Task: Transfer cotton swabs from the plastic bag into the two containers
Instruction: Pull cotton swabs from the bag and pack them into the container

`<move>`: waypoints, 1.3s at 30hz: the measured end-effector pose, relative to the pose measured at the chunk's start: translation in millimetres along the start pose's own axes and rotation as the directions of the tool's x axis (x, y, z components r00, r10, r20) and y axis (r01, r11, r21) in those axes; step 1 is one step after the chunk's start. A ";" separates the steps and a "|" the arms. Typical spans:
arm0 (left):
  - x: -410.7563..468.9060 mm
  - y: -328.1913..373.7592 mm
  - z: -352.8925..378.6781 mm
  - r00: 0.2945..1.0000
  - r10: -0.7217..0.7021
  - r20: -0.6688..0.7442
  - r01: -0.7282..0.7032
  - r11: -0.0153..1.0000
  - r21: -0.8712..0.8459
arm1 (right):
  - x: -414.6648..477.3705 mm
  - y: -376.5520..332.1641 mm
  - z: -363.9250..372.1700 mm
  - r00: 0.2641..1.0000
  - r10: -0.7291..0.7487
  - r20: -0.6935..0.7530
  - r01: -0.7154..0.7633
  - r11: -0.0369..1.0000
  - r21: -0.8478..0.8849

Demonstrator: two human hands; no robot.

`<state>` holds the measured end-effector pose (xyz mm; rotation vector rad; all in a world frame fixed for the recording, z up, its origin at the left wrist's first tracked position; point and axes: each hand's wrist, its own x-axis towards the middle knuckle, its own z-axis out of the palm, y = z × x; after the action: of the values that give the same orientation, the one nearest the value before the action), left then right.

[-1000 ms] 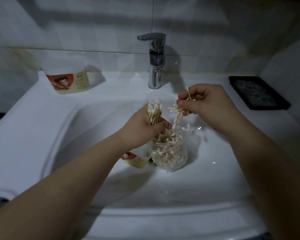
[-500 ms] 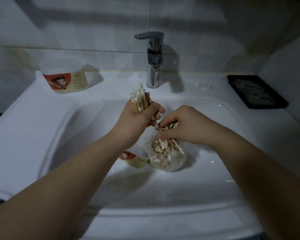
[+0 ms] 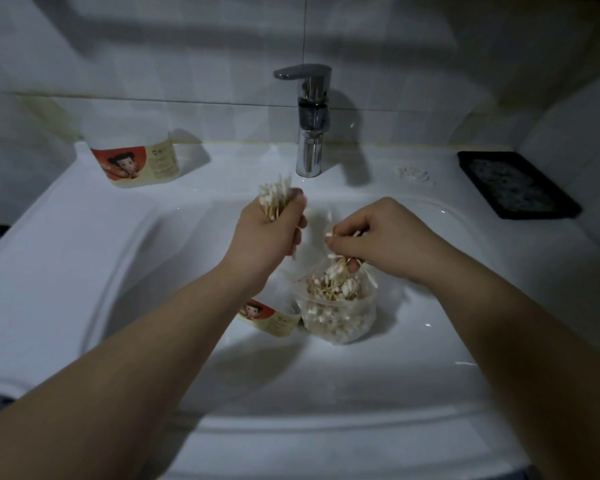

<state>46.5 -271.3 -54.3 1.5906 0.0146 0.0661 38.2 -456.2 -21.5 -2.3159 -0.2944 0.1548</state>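
Grip is what matters here, and the head view shows all of it. Your left hand (image 3: pixel 267 233) is curled tight round a bundle (image 3: pixel 274 199) of swabs, tips up, over the far side of the sink (image 3: pixel 84 254) basin. Your right hand (image 3: pixel 378 237) pinches a few swabs (image 3: pixel 368 273) between thumb and fingers, just above the mouth of the bag (image 3: pixel 336 317). The bag sits in the basin and looks well filled. 1 tub (image 3: pixel 271 318) lies tilted right beside the bag, partly hidden by your left forearm; whether they touch cannot be told. The other tub (image 3: pixel 136 161) stands on the left ledge, well apart.

Judging from this, you are building a bundle before loading a tub. Lay the right hand's swabs parallel to the bundle, tips the same way, so they slide in together. Several sticks poke out crosswise under your right hand, so lift slowly or they may drag others into the basin. The bag is soft and unsupported and could tip. Some loose swabs (image 3: pixel 413 174) seem to lie on the ledge right of the tap (image 3: pixel 310 133), too blurred to be sure.
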 end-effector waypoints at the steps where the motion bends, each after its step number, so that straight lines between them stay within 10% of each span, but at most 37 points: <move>1: -0.9 -0.7 -0.1 1.000 0.012 0.016 -0.013 0.998 0.056 | -0.7 -0.9 -1.7 1.000 0.005 -0.009 -0.005 1.000 0.019; 10: -7.3 -0.2 7.9 0.996 0.030 0.084 -0.046 0.979 0.201 | -2.4 -3.0 -0.5 1.000 -0.019 0.013 0.019 1.000 0.024; 19: -9.2 11.7 7.2 0.981 -0.014 0.191 0.029 0.997 -0.075 | 2.0 -2.6 2.6 0.945 -0.056 -0.323 0.142 0.958 0.250; 24: -12.3 5.4 4.4 0.933 -0.012 0.360 -0.003 0.999 0.041 | 5.3 -1.2 12.8 0.881 -0.102 -0.462 0.193 0.969 0.153; 39: -10.3 12.7 -0.9 0.921 -0.004 0.390 -0.113 0.954 0.279 | 2.6 4.4 -10.2 0.995 -0.001 -0.098 0.039 0.921 0.389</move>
<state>35.8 -271.2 -41.9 1.8820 -0.3452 -0.2187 43.5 -465.6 -17.7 -1.9160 -0.2153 0.0825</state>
